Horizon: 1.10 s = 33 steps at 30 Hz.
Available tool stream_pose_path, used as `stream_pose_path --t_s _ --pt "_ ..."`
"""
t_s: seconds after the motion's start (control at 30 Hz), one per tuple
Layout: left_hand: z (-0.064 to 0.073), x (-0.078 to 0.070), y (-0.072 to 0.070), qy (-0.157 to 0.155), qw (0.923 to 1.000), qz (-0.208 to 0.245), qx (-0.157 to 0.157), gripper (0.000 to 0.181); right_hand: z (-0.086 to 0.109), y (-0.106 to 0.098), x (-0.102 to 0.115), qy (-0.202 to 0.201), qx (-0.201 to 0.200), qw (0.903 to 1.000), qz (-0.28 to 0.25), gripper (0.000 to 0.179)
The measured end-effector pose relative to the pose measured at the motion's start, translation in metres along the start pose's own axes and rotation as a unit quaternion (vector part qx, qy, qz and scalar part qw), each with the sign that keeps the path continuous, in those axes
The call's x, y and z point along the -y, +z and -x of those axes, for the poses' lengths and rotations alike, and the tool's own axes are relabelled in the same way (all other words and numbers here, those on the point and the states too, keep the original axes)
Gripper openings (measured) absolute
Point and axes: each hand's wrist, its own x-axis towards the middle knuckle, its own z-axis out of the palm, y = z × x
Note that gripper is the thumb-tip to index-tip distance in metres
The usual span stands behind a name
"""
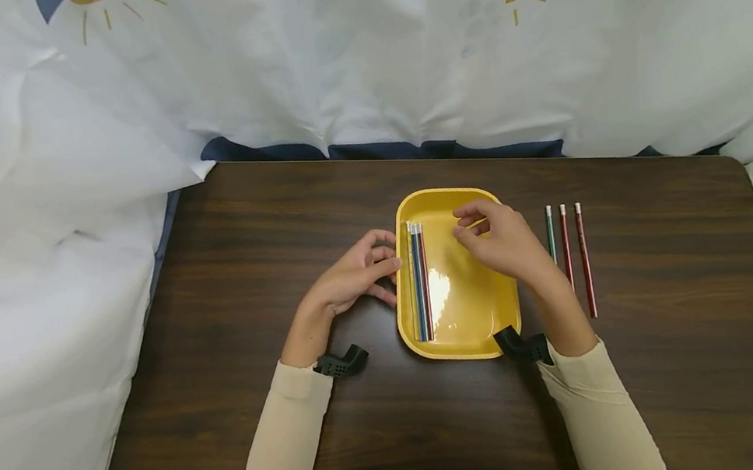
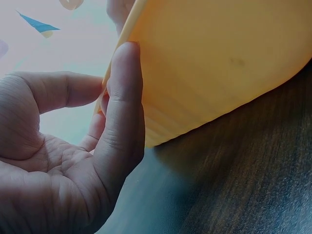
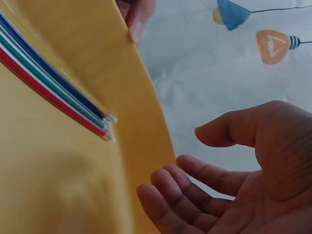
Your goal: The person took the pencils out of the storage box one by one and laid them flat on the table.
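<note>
A yellow plastic tray lies on the table. My left hand pinches its left rim between thumb and fingers; the left wrist view shows the fingers against the outer wall. Several pencils lie side by side along the tray's left side, red, green and blue among them, with their eraser ends toward the far side. Over the right part of the tray hovers my right hand, fingers loosely bent and thumb apart from them. In the right wrist view nothing sits between that hand's fingers.
To the right of the tray lie a green pencil, a red pencil and another red pencil, partly behind the right forearm. The dark wooden table meets a white patterned curtain at its far edge and left side.
</note>
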Motion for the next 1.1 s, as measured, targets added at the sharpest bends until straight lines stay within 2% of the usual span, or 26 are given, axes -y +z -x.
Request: stream_pose_path --t_s 0.33,0.5,0.6,0.73,0.9,1.1 --pt "0.002 -0.002 -0.001 -0.001 1.0000 0.000 -0.005 0.043 -0.017 0.021 0.003 0.022 0.019 0.9996 0.000 0.038" --pt "0.002 -0.003 0.000 -0.006 1.0000 0.003 -0.007 0.043 -0.019 0.030 0.004 0.038 0.044 0.9983 0.008 0.038" --pt "0.002 -0.003 0.001 -0.007 1.0000 0.000 -0.005 0.042 -0.020 0.036 0.003 0.049 0.063 0.9966 0.019 0.036" --pt "0.003 -0.002 0.002 -0.006 1.0000 -0.001 -0.005 0.041 -0.020 0.041 0.006 0.045 0.075 0.9955 0.036 0.031" --pt "0.003 -0.001 0.001 -0.006 1.0000 0.000 -0.008 0.042 -0.022 0.046 0.009 0.055 0.079 0.9934 0.063 0.023" --pt "0.003 -0.001 0.001 -0.004 0.9999 -0.003 -0.009 0.042 -0.024 0.050 0.012 0.064 0.079 0.9912 0.084 0.023"
